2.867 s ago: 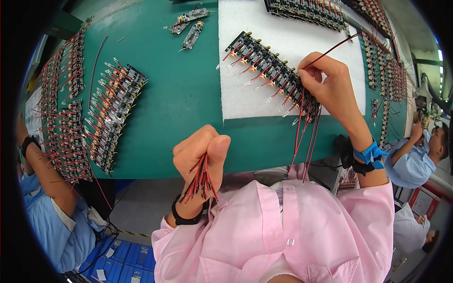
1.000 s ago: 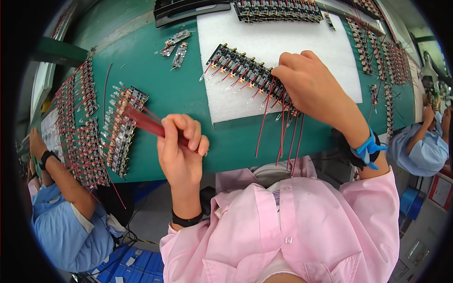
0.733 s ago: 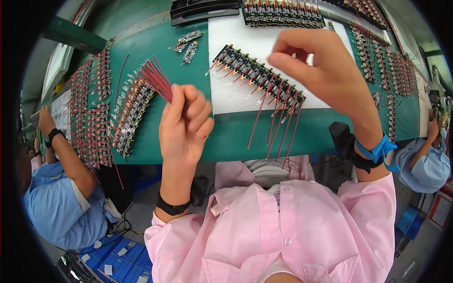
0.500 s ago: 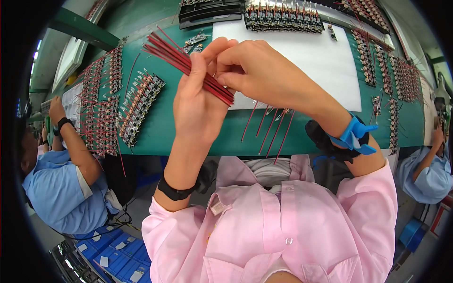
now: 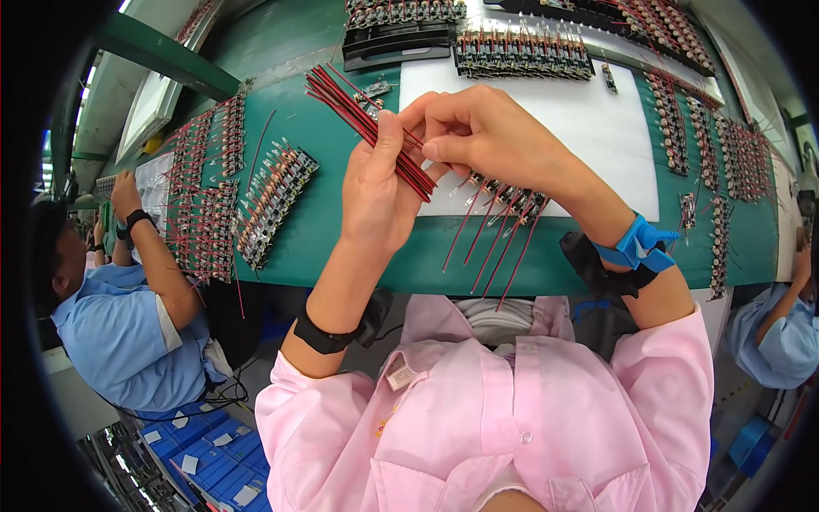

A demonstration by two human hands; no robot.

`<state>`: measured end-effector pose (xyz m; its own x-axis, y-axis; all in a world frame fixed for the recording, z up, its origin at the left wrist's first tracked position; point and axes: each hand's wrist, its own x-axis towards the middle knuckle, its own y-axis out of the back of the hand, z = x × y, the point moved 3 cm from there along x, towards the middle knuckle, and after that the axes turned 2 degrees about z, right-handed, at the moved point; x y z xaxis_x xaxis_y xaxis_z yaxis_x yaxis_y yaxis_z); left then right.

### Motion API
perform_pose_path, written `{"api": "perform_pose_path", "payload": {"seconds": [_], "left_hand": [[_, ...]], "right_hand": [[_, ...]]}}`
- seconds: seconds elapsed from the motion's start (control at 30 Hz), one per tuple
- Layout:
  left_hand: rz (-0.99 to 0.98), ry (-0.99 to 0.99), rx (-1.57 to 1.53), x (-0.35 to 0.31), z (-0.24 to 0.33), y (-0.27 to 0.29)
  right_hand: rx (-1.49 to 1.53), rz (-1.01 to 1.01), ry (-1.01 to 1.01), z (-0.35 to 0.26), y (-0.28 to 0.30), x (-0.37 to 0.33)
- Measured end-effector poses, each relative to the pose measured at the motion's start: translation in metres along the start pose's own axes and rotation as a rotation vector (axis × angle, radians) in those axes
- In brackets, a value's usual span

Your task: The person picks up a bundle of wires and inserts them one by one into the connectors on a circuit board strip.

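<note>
Using the white foam sheet (image 5: pixel 597 154) as the reference here. Left of it there's a decent bare stretch of the green surface (image 5: pixel 418 256), as far as a slanted strip of circuit boards (image 5: pixel 277 205), so that's the roomiest side for elbows. Beyond the sheet's far edge it's tight: a dark tray (image 5: pixel 397 43) sits at the far left corner, and a long stack of boards (image 5: pixel 525 55) lies along the far edge itself. Past the right edge there are columns of small round parts (image 5: pixel 670 124) with wires. On the near side, only a strip of green separates the sheet from the surface's front edge.

The wire bundle (image 5: pixel 341 102), red and black, is up in the air across the sheet's left edge, one end poking out over the green. The left hand (image 5: pixel 375 196) has it gripped, thumb on top. The right hand (image 5: pixel 486 128) is over the sheet, fingertips pinched right by the bundle; can't tell if a wire's between them. Below it, partly hidden, a row of boards (image 5: pixel 520 200) trails red wires past the sheet's near edge.
</note>
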<state>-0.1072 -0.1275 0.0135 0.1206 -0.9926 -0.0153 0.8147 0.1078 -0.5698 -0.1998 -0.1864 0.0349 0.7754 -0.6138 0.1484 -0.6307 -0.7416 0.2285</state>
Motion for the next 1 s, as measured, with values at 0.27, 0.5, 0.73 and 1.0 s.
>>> {"api": "perform_pose_path", "payload": {"seconds": [0.27,0.5,0.73,1.0], "left_hand": [[0.38,-0.046,0.037,-0.001,0.002,0.018],[0.204,0.114,0.294,-0.018,-0.003,0.02],[0.238,0.056,0.395,-0.021,-0.004,0.025],[0.254,-0.014,0.511,-0.025,-0.005,0.031]], "right_hand": [[0.107,0.051,-0.233,0.006,0.012,0.001],[0.343,0.099,-0.253,0.007,0.002,-0.001],[0.189,0.181,-0.129,0.021,-0.006,-0.004],[0.067,0.091,-0.204,0.017,-0.008,-0.007]]}}
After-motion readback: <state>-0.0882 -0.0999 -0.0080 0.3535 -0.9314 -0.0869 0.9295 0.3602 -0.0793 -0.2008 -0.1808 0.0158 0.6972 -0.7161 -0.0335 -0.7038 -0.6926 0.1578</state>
